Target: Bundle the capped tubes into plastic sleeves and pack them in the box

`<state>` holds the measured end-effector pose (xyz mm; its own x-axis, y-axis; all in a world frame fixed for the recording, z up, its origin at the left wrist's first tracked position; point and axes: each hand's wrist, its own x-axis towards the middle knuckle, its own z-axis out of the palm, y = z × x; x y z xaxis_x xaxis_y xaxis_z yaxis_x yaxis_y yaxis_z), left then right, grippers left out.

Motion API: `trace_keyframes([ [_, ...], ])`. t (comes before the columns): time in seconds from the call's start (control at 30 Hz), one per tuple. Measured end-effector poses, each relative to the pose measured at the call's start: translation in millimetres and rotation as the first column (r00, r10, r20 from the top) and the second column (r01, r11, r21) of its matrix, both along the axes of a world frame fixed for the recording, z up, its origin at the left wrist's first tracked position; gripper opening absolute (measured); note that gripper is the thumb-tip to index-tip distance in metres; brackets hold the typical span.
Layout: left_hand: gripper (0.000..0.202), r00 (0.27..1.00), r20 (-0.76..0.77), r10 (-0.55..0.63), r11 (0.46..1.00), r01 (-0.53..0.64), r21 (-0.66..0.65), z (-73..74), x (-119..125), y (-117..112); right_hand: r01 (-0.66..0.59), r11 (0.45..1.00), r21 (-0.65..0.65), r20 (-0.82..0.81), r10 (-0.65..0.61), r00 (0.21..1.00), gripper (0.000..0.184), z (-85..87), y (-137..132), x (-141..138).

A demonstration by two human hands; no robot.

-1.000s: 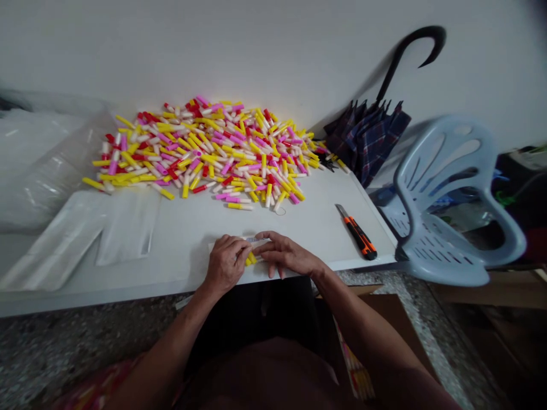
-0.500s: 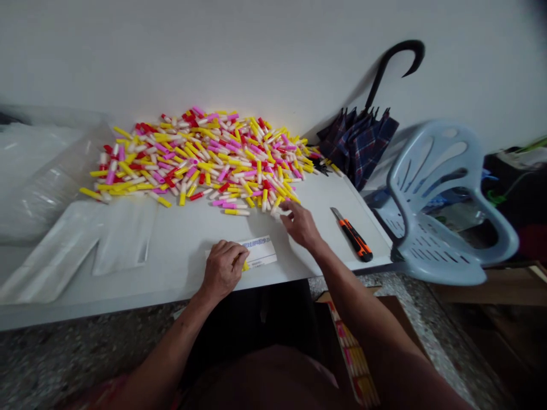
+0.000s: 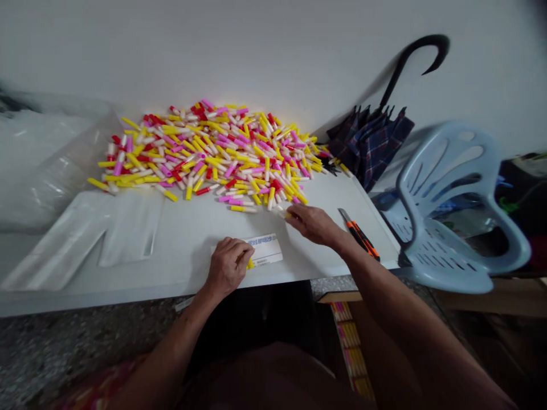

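A heap of small capped plastic tubes (image 3: 205, 154) in white, yellow, pink and red lies on the white table (image 3: 179, 250). My left hand (image 3: 228, 266) rests on the left end of a white printed label (image 3: 265, 250), gripping a yellow-ended tube (image 3: 250, 263) whose tip shows past my fingers. My right hand (image 3: 314, 224) is out on the table at the front of the heap. Its fingertips pinch a pale tube (image 3: 284, 213) with a yellow end. Most of the left-hand tube is hidden.
An orange and black utility knife (image 3: 359, 239) lies near the right table edge, partly behind my right forearm. Clear plastic sheets (image 3: 51, 171) lie at the left. A folded plaid umbrella (image 3: 370, 142), a pale blue plastic chair (image 3: 444, 210) and a cardboard box of packed tubes (image 3: 348, 341) stand nearby.
My right hand has left the label and reached the front of the heap, where a tube is now at its fingertips. My left hand stays on the label.
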<state>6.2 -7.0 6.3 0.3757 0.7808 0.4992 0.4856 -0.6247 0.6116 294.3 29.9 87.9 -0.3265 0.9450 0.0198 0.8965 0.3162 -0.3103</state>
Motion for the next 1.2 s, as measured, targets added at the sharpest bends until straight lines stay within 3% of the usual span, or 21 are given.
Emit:
trace_keyframes([
  [0.1,0.016,1.000,0.003,0.004,1.000,-0.004,0.000,0.6,-0.5,0.1,-0.087,0.984,-0.154,-0.048,0.081,0.996,0.024,4.6,-23.1,-11.4],
  [0.23,0.016,1.000,-0.005,0.001,1.000,-0.001,0.000,1.8,-0.3,-0.2,-0.174,0.958,-0.226,-0.126,0.149,0.981,0.015,-3.3,-29.8,-36.0],
  [0.37,0.015,0.999,-0.037,0.015,1.000,-0.014,0.015,1.1,-0.6,-0.2,-0.071,0.951,-0.301,-0.378,-0.051,0.925,0.011,-25.2,-31.9,-58.6],
  [0.5,0.014,1.000,-0.014,0.015,1.000,-0.015,0.022,0.8,-1.1,0.1,-0.158,0.865,-0.476,-0.676,-0.245,0.696,0.022,-46.7,-40.8,-62.0],
  [0.57,0.014,1.000,-0.013,0.005,1.000,-0.005,0.025,1.5,-1.1,0.1,-0.163,0.868,-0.470,-0.703,-0.255,0.664,0.021,-50.3,-43.2,-59.0],
  [0.67,0.015,1.000,-0.013,0.001,1.000,-0.001,0.009,3.9,-1.4,0.1,-0.108,0.923,-0.369,-0.649,-0.172,0.741,0.015,-46.8,-42.1,-55.3],
  [0.73,0.016,1.000,-0.009,-0.010,1.000,0.009,-0.027,6.0,-2.2,0.9,-0.135,0.928,-0.348,-0.634,-0.128,0.762,0.012,-43.3,-39.8,-53.9],
  [0.83,0.016,0.999,-0.026,-0.036,0.997,0.034,-0.075,8.4,-4.2,2.9,-0.239,0.873,-0.425,-0.722,-0.168,0.671,0.017,-42.4,-37.9,-51.2],
  [0.93,0.016,0.999,-0.030,-0.037,0.996,0.035,-0.085,8.5,-5.8,4.5,-0.287,0.835,-0.469,-0.779,-0.239,0.580,0.041,-45.0,-39.2,-48.8],
  [1.03,0.016,0.999,-0.031,-0.028,0.997,0.026,-0.072,7.0,-6.0,4.3,-0.279,0.851,-0.445,-0.750,-0.184,0.635,0.065,-44.8,-42.5,-51.1],
  [1.2,0.014,0.999,-0.025,-0.022,0.999,0.021,-0.027,5.9,-4.6,1.7,-0.217,0.913,-0.346,-0.614,-0.045,0.788,0.069,-38.3,-48.4,-60.2],
])
